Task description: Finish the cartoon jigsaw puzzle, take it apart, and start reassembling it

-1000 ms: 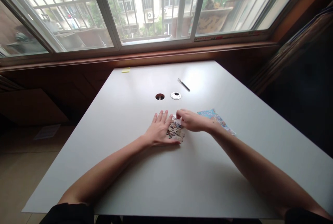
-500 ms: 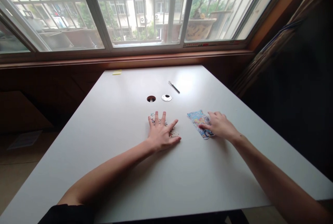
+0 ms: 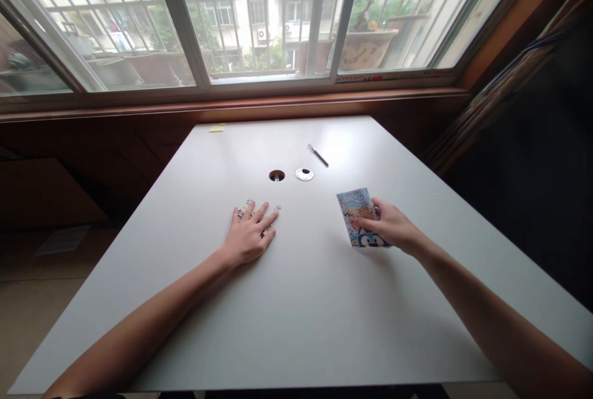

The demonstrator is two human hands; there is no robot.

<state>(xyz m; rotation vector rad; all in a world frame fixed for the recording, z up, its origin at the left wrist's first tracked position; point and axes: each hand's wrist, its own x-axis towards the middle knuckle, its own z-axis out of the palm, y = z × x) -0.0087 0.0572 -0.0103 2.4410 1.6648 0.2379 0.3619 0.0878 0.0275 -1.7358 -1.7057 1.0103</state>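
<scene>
Picture card (image 3: 356,206) — blue (orange middle)

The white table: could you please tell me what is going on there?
A person's left hand is spread over small puzzle pieces on the table. The right hand grips a colourful picture sheet by its right side, thumb on the front. A pen lies farther back, apart from both hands.

Daylight from the window (image 3: 245,22) throws 1 glare patch across the tabletop (image 3: 343,149) (far right sits dark).
</scene>
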